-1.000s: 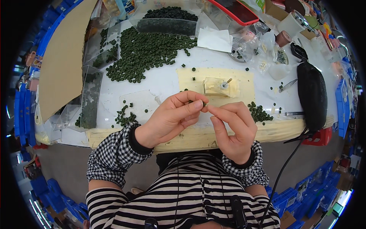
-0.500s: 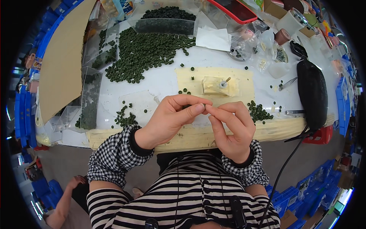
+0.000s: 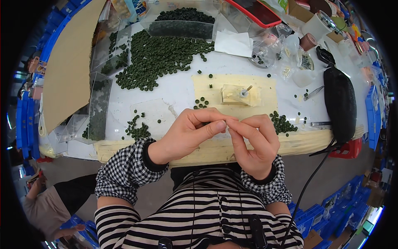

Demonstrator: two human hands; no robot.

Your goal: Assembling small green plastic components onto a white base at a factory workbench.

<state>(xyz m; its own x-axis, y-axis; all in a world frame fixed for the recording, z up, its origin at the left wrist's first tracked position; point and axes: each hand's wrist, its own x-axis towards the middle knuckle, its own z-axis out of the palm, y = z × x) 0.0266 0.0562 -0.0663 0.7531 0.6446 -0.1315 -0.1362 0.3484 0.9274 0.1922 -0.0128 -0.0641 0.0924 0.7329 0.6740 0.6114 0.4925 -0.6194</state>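
Observation:
Over the table's near edge, my left hand (image 3: pixel 188 135) and my right hand (image 3: pixel 257 143) meet fingertip to fingertip. Both pinch with thumb and forefinger, and whatever lies between the tips is hidden. A dark bit shows beneath the left forefinger; its kind cannot be made out. Beyond the hands stands a small tape-wrapped block (image 3: pixel 236 94) with a thin upright pin on top. Several small round dark green pieces (image 3: pixel 201 102) sit to its left on the yellowish taped sheet (image 3: pixel 265 85). Small heaps of the same pieces lie left (image 3: pixel 137 129) and right (image 3: pixel 282 123) of my hands.
A large pile of green pieces (image 3: pixel 161 58) spreads before a clear bin (image 3: pixel 180 30). Cardboard (image 3: pixel 68 62) leans at the left. A red-cased phone (image 3: pixel 257 12), white paper (image 3: pixel 234 42), tweezers (image 3: pixel 314 93) and a black pouch (image 3: pixel 340 99) lie around. Another person (image 3: pixel 49 207) is at lower left.
My hands stay pinched together, shifted slightly; the dark bit seen at the fingertips before is now covered. The person at lower left has moved farther left.

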